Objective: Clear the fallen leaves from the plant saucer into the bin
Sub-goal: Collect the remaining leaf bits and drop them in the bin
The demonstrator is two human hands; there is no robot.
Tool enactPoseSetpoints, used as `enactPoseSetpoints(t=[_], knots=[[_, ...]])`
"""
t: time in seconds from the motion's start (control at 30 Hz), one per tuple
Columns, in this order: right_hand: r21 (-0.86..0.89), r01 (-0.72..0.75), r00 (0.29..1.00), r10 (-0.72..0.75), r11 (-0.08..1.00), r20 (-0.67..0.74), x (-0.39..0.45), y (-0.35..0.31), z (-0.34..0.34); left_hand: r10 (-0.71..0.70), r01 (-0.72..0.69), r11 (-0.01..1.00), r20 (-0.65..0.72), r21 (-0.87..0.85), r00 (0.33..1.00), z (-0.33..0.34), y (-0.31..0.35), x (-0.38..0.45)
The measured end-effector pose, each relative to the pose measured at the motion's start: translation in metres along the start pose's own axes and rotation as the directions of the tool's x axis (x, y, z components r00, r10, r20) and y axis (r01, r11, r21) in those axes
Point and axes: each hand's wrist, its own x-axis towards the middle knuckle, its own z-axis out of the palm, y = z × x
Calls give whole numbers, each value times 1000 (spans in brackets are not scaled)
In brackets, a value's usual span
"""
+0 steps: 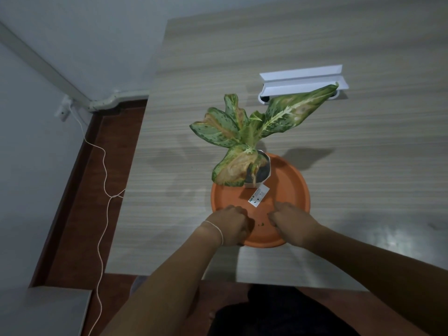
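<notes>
Wood-grain table (pixel 315 44) carries everything; no bin in view. Variegated plant (pixel 244 132) in small pot sits at far side of orange saucer (pixel 291 185), leaving near half free for picking. Left hand (pixel 232 224) fisted at near rim, likely collecting bits; contents hidden. Right hand (pixel 291 219) curled, fingertips down, grip unclear. Label (pixel 258 196) lies between. Tiny leaf scraps (pixel 261 224) remain between hands.
</notes>
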Motion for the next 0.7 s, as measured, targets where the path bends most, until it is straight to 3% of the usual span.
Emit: enactPoseSetpoints(t=[0.13, 0.3, 0.57, 0.7], knots=[[-45, -37, 998, 34, 998, -62, 0, -4, -3, -137, 134, 990, -62, -37, 989, -8, 7, -3], [-22, -84, 996, 84, 996, 1, 5, -3, -6, -238, 238, 969, 2, -62, 971, -9, 12, 2], [-96, -99, 994, 103, 990, 37, 6, -13, -11, -294, 283, 942, -32, -182, 955, -9, 27, 9], [-54, -121, 989, 125, 991, 78, 9, -18, -14, -294, 275, 940, -69, -203, 953, -4, 35, 15]])
